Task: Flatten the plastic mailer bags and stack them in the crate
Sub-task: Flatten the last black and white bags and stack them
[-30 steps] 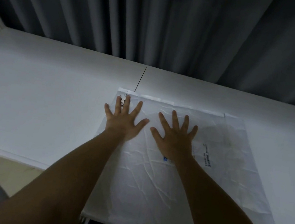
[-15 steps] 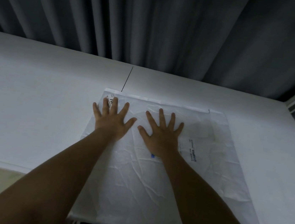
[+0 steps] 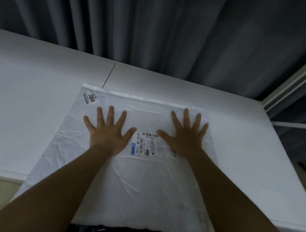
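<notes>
Both hands, left hand (image 3: 108, 131) and right hand (image 3: 186, 137), press flat with fingers spread apart on the white mailer bag (image 3: 139, 187) overhanging the table's (image 3: 23, 109) near edge.

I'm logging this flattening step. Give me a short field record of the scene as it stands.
surface: white table
item: white plastic mailer bag, lying flat, near edge overhanging the table
left hand: fingers spread, pressing the bag
right hand: fingers spread, pressing the bag
labels: shipping label between hands; sticker reading 7004 at far left corner
crate: not identifiable
</notes>
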Tool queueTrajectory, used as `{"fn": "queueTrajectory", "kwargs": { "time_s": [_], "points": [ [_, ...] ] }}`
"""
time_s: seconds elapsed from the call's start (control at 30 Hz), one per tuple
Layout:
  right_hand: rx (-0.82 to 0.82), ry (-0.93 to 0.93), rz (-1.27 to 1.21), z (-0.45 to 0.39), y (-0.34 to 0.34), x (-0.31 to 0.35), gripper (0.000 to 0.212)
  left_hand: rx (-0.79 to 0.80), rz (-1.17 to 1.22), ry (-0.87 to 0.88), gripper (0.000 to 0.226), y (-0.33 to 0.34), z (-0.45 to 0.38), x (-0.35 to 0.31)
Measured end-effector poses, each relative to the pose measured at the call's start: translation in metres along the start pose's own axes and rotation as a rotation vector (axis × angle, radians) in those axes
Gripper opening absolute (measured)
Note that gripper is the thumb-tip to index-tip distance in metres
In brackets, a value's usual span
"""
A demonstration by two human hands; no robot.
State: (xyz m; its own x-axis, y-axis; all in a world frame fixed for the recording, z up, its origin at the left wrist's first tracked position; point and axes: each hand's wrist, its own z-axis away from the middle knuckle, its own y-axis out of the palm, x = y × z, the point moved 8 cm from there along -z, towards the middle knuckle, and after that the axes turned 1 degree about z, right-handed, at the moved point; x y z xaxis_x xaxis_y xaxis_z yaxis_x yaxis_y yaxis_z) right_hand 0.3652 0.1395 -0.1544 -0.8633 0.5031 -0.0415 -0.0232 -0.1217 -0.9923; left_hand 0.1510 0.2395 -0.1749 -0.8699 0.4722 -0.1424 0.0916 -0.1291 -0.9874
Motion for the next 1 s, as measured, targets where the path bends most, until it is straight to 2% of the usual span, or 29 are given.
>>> {"fn": "queueTrajectory", "kwargs": {
  "time_s": [0.1, 0.53, 0.63, 0.7, 0.77, 0.87, 1.0],
  "points": [
    [0.055, 0.040, -0.057, -0.002, 0.012, -0.014, 0.101, -0.009, 0.002, 0.000, 0.081, -0.001, -0.001, -0.002],
    [0.050, 0.063, -0.082, -0.004, 0.023, -0.016, 0.100, 0.018, 0.000, -0.002, 0.078, -0.002, -0.001, -0.004],
    [0.064, 0.058, -0.080, -0.010, 0.023, -0.016, 0.101, 0.006, -0.117, 0.056, 0.078, -0.013, 0.000, -0.012],
    [0.066, 0.067, -0.079, -0.017, 0.020, -0.017, 0.103, 0.042, -0.140, 0.098, 0.074, -0.017, 0.006, -0.023],
    [0.070, 0.080, -0.090, -0.023, 0.017, -0.018, 0.103, 0.121, -0.055, 0.093, 0.074, -0.015, 0.021, -0.034],
    [0.091, 0.100, -0.100, -0.030, 0.011, -0.018, 0.101, 0.228, 0.006, 0.085, 0.081, -0.001, 0.052, -0.043],
    [0.026, 0.115, 0.003, -0.022, -0.008, -0.008, 0.095, 0.134, 0.004, 0.100, 0.084, 0.007, 0.065, -0.041]
  ]
}}
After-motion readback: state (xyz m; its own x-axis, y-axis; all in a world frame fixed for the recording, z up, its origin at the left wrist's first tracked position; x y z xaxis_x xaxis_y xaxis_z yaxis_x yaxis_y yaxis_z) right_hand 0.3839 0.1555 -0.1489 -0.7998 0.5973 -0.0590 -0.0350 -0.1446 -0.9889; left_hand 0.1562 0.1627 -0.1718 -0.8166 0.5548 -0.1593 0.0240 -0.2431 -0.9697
